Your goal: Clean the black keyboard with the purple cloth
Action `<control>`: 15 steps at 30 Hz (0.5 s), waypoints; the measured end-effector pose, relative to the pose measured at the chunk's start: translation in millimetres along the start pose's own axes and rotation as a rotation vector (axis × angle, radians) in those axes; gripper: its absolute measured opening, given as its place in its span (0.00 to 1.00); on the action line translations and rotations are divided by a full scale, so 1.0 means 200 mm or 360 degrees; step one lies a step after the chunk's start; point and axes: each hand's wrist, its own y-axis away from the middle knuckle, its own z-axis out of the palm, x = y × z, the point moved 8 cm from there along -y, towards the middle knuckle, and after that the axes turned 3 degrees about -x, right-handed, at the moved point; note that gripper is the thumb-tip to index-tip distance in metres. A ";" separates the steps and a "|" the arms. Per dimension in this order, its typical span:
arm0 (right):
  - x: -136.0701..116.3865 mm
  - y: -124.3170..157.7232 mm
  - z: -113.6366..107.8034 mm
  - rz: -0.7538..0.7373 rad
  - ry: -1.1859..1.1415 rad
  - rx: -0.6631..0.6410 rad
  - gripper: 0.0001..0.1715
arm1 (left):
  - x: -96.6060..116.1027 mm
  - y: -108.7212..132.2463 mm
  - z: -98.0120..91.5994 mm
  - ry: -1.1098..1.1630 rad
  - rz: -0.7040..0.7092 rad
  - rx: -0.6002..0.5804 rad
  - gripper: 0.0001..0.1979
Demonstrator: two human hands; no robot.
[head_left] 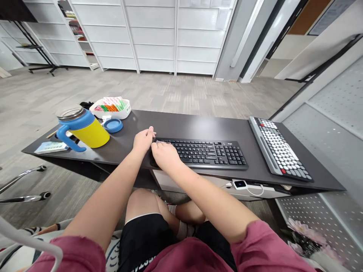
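Observation:
My left hand (pixel 143 139) is closed, thumb against the curled fingers, just beyond the left end of a black keyboard (pixel 204 153). What its fingers hold, if anything, is hidden. My right hand (pixel 166 154) lies over the keyboard's left end with its fingers curled down. A small pinkish-white thing shows at its fingertips, too small to name. The two hands are close together. To the left, a yellow and blue handled tumbler (pixel 92 132) stands without its lid; a round blue lid (pixel 112 125) lies beside it.
A white basket (pixel 124 112) of colourful packets sits at the desk's back left. A light blue packet (pixel 51 147) lies at the left edge. A grey-and-white keyboard (pixel 280 149) lies on the right. Below the front edge, a smartwatch (pixel 239 184) rests near a white cable.

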 end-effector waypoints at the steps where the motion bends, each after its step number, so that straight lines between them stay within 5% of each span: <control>1: -0.01 -0.01 0.00 0.0047 -0.0006 0.0024 0.20 | 0.00 -0.01 0.00 0.0008 -0.0008 0.0002 0.30; 8: -0.04 -0.09 0.00 0.0177 -0.0159 0.0093 0.22 | -0.01 -0.01 -0.02 0.0072 -0.0057 0.0007 0.33; 15: -0.04 -0.03 0.03 -0.0147 -0.0208 0.0100 0.18 | 0.02 0.01 -0.04 0.0014 -0.0045 0.0031 0.33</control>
